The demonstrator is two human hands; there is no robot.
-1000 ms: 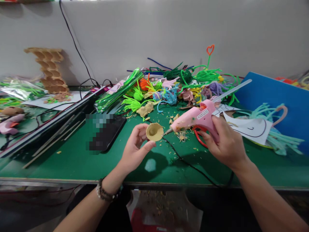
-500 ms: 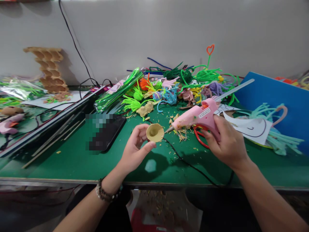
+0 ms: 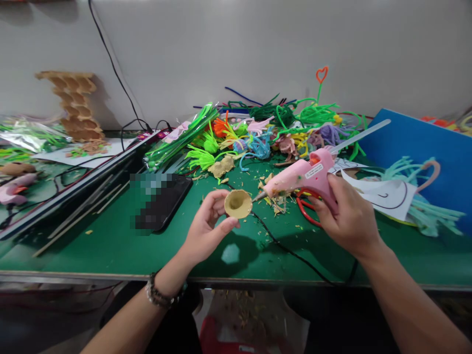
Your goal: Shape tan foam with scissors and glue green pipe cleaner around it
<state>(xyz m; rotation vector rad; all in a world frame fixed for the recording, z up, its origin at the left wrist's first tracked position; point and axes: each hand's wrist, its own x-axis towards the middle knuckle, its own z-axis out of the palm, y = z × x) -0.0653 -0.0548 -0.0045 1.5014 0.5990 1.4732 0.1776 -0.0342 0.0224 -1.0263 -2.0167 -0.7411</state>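
My left hand (image 3: 212,223) grips a small tan cup cut from an egg carton (image 3: 238,204), its hollow turned towards me. Fingers and thumb hold its left side above the table. A pink glue gun (image 3: 300,177) is in my right hand (image 3: 352,214), fingers wrapped round the handle. Its metal nozzle points left and is at the cup's right rim; whether it touches is hard to tell. A clear glue stick (image 3: 363,135) juts from the gun's back. Red-handled scissors (image 3: 308,209) lie partly hidden behind the gun and my right hand.
Bundles of coloured pipe cleaners (image 3: 258,140) lie along the wall. A phone (image 3: 165,201) rests left of my hands, near thin sticks (image 3: 77,216). A black cord (image 3: 283,246) crosses the green table (image 3: 110,250). Blue board (image 3: 435,167) stands at right, an egg carton piece (image 3: 79,105) at left.
Both hands stay almost in place. The cup has tilted and shifted very slightly, with the glue gun's nozzle still at its right rim.
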